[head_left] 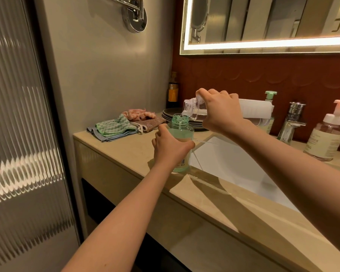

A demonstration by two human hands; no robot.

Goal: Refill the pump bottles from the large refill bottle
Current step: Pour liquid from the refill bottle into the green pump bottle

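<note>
Fingers of the left hand (pixel 170 149) curl round the clear green pump bottle (pixel 182 132), which stands open-necked on the smooth beige counter (pixel 126 152) beside the white rectangular sink (pixel 234 165). Those of the right hand (pixel 220 112) wrap the tilted transparent refill bottle (pixel 193 108), its threaded mouth just above the green neck, a thin stream falling in.

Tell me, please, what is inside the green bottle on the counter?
Pale greenish liquid fills the green bottle to near its shoulder, and a thin stream from the refill bottle enters its open neck. The left hand covers much of its middle.
</note>
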